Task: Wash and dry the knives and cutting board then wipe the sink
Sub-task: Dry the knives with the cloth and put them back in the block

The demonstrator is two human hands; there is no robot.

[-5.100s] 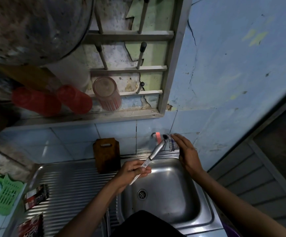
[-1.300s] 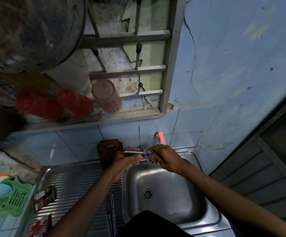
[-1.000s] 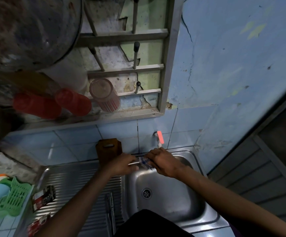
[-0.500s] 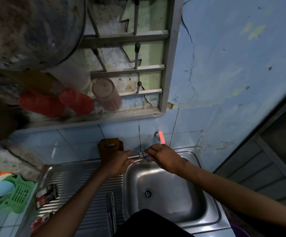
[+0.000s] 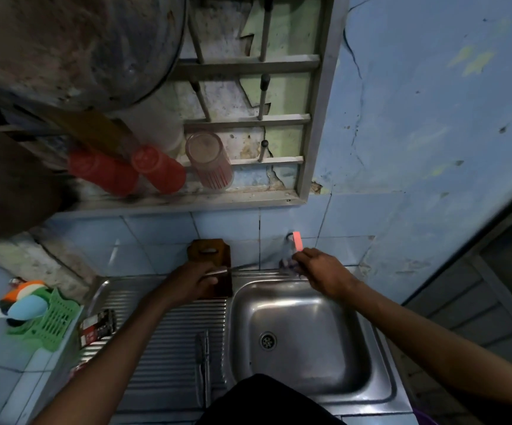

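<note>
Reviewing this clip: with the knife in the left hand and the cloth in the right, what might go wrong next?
1. The left hand grips the knife with its blade pointing at the right hand, which holds the cloth; a careless wipe might cut fingers.
2. The cutting board leans behind the left hand and may get knocked over.
3. Another knife lies on the drainboard under the left forearm.

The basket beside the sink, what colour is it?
Green, a slotted plastic basket left of the drainboard, seen in the head view.
</note>
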